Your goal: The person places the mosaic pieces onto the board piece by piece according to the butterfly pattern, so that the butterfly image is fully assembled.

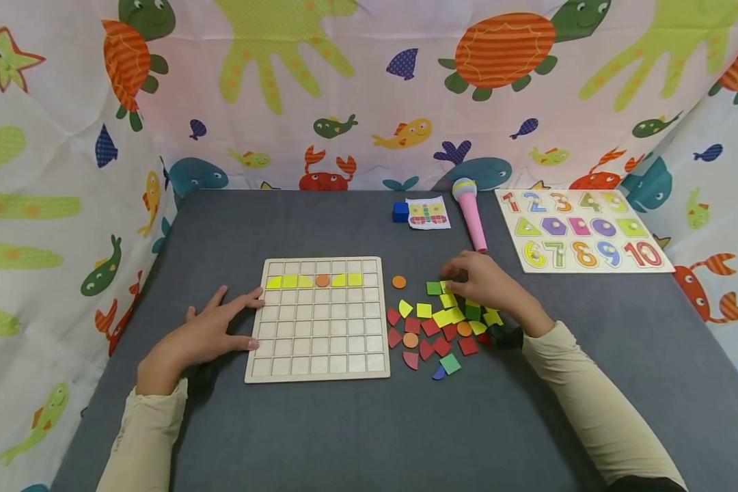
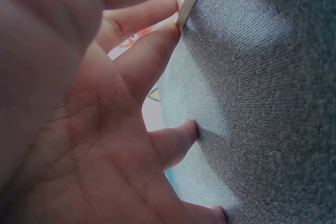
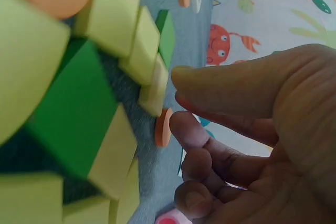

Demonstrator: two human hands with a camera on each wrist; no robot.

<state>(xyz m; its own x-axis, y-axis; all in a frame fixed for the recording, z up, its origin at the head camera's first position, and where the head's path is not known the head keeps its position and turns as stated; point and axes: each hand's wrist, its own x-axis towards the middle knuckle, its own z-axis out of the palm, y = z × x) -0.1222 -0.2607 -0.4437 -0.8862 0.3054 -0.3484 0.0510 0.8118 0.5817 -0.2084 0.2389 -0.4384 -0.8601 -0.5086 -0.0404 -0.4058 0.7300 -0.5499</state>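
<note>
A square wooden grid board [image 1: 320,345] lies on the table. Its second row from the far side holds yellow pieces [image 1: 290,281] on both sides of one orange disc [image 1: 322,280]. My left hand [image 1: 193,342] rests at the board's left edge, thumb and index fingertip on the rim, fingers spread. Over the far end of a loose pile of shapes, my right hand [image 1: 488,283] has its fingers loosely bent, nearest a yellow square [image 1: 447,301] and a green square [image 1: 433,288]. Between its thumb and fingertips [image 3: 184,80] no piece shows in the right wrist view.
Red, yellow, green and orange pieces [image 1: 412,325] spread right of the board, with a blue piece [image 1: 439,373] nearest me. Farther back are a blue block [image 1: 400,212], a pattern card [image 1: 428,213], a pink microphone [image 1: 472,215] and a number puzzle [image 1: 584,232].
</note>
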